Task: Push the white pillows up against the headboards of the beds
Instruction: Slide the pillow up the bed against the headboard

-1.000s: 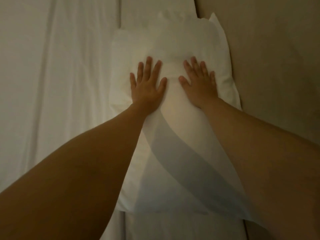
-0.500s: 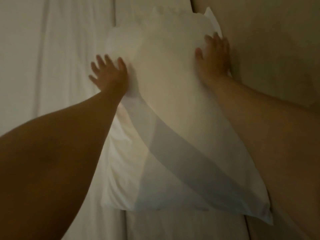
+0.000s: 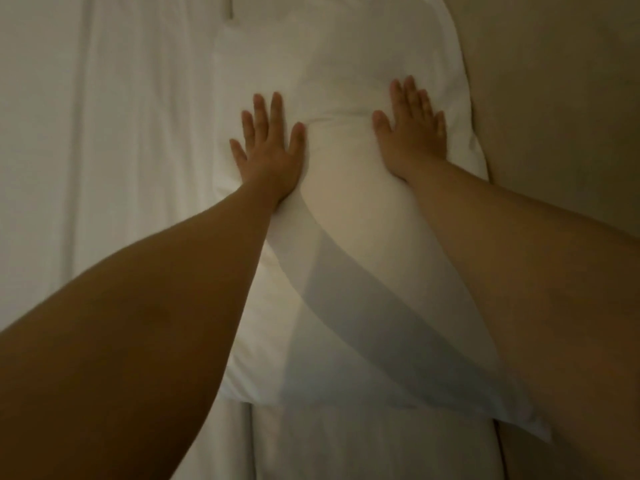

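Note:
A long white pillow [image 3: 346, 244] lies on the bed with its right edge against the beige padded headboard [image 3: 554, 140]. My left hand [image 3: 268, 150] rests flat on the pillow's left part, fingers spread. My right hand [image 3: 412, 133] lies flat on its right part, close to the headboard. Both palms press into the pillow and hold nothing. A crease runs across the pillow between the two hands. My forearms cover the pillow's lower sides.
White bed sheet [image 3: 104, 150] with long folds fills the left side. More white bedding [image 3: 363, 445] shows below the pillow's near end. The top edge of another white fold [image 3: 228, 8] sits above the pillow.
Half a second ago my hands were at the pillow's left and right edges. Both have come back onto its top face, lying flat as they did a second ago.

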